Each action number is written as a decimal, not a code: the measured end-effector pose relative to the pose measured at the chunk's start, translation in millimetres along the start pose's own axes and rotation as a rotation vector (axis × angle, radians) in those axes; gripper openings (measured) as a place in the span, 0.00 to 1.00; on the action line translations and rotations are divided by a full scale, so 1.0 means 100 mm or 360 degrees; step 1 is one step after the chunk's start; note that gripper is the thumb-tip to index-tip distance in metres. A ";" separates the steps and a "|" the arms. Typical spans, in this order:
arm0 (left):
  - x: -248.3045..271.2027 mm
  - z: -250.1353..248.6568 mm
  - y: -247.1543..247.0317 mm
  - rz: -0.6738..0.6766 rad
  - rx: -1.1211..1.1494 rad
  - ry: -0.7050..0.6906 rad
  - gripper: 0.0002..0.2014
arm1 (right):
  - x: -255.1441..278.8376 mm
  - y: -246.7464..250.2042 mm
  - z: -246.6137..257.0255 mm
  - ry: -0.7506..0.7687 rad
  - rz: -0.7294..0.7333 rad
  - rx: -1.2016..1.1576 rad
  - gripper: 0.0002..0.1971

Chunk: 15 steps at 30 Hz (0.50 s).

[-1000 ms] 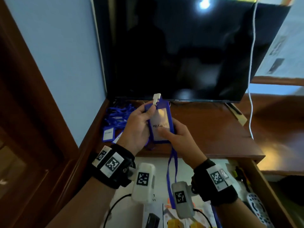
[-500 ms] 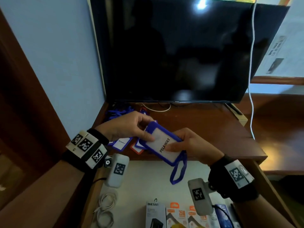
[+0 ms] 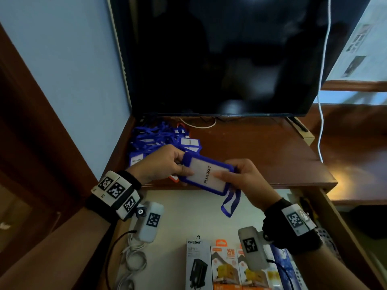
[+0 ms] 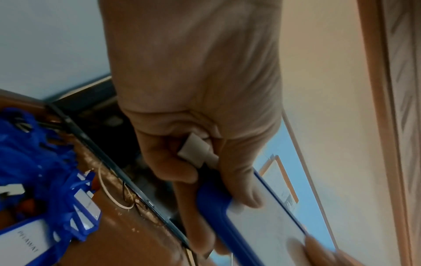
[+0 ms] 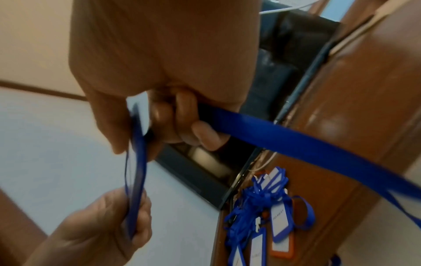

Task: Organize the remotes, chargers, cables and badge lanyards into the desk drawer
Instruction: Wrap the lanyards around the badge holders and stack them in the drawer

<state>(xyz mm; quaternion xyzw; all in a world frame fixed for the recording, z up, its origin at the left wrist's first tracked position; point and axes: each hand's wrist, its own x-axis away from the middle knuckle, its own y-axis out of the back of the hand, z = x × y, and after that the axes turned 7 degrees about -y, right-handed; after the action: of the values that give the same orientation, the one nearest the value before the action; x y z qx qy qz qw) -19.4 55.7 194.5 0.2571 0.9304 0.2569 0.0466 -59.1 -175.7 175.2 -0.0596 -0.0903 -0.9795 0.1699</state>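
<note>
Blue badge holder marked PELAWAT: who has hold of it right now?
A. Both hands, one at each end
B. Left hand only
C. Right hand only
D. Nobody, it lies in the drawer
A: in the head view the left hand pinches one end of the blue badge holder and the right hand the other, above the open drawer.

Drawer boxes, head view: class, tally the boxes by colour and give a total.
Grey box: 1
Orange boxes: 2
Blue box: 1
Total: 4 that can be made out; more may be hidden.
</note>
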 end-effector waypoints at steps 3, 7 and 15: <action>0.03 0.08 0.05 -0.0343 0.0275 0.0008 0.04 | 0.09 0.05 -0.13 0.0027 -0.0047 -0.0232 0.09; -0.05 0.13 -0.05 -0.0864 0.0614 0.0046 0.04 | 0.12 -0.01 -0.21 -0.0032 -0.0140 -0.0266 0.12; -0.18 0.03 -0.46 -0.1140 0.0514 -0.0049 0.01 | 0.13 -0.21 0.00 0.0020 0.0013 -0.0034 0.13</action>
<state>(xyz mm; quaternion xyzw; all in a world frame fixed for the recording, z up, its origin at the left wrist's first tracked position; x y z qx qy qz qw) -24.5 14.1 167.9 -0.0760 0.9889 0.0708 0.1063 -78.8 -160.7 173.9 -0.0557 -0.0785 -0.9801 0.1737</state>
